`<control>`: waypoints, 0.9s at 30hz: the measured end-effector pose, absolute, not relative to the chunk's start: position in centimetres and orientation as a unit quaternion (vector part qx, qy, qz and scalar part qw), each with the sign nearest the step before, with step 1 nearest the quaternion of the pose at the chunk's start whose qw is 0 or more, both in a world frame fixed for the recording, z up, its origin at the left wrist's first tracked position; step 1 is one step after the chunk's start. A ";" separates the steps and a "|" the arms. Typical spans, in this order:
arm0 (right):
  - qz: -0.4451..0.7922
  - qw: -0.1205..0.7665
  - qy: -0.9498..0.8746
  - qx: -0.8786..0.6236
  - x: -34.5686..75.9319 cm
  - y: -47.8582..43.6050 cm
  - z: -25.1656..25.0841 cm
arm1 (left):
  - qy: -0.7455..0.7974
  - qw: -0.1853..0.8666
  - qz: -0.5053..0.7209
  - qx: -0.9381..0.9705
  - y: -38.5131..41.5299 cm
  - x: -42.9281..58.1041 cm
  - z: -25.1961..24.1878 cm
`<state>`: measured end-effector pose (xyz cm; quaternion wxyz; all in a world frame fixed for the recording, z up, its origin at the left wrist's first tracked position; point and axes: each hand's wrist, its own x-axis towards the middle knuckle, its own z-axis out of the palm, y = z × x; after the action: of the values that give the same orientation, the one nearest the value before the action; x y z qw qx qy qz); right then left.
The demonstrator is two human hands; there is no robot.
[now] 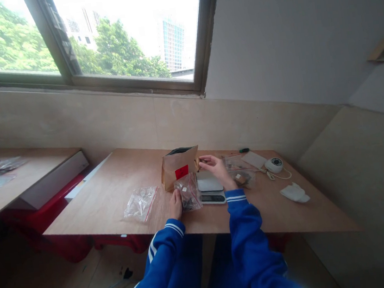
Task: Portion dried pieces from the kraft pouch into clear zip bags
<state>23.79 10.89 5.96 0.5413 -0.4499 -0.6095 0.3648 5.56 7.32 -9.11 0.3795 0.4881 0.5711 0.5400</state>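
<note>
— What's nearest, working outward from the scale (211, 191)?

— Just left of it, the left hand (175, 205) rests on the surface (114, 191), its fingers closed on the lower edge of a small clear bag (188, 192) with dark bits inside. That bag stands upright, touching the scale's left side.

— And the right hand?

— The right hand (216, 168) hovers above the scale, fingers pinched together at the top right corner of the brown paper pouch (179, 166). What they pinch is too small to tell.

— Where's the pouch?

— Behind and left of the scale, standing open-topped, a red label on its front.

— Anything else around?

— An empty zip bag (140, 203) lies well left of the scale. To its right, a clear bag of small parts (240, 170); farther right, crumpled white tissue (294, 193) and a round white device (274, 164) with a cord.
</note>
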 end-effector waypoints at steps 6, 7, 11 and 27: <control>0.279 0.646 -0.544 -0.457 20.6 15.3 9.3 | 0.569 0.379 0.543 0.489 7.4 5.5 -9.3; 0.263 0.647 -0.549 -0.459 19.8 15.7 9.5 | 0.569 0.377 0.543 0.488 7.4 5.5 -9.4; 0.216 0.633 -0.594 -0.447 17.3 16.0 10.0 | 0.569 0.373 0.547 0.487 7.7 5.5 -10.1; 0.174 0.613 -0.680 -0.363 16.9 15.0 10.7 | 0.555 0.380 0.557 0.487 8.1 5.5 -10.9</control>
<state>16.88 14.96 10.73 0.6128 -0.3633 -0.6798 0.1742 5.46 8.08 -10.92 0.3799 0.4866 0.5551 0.5575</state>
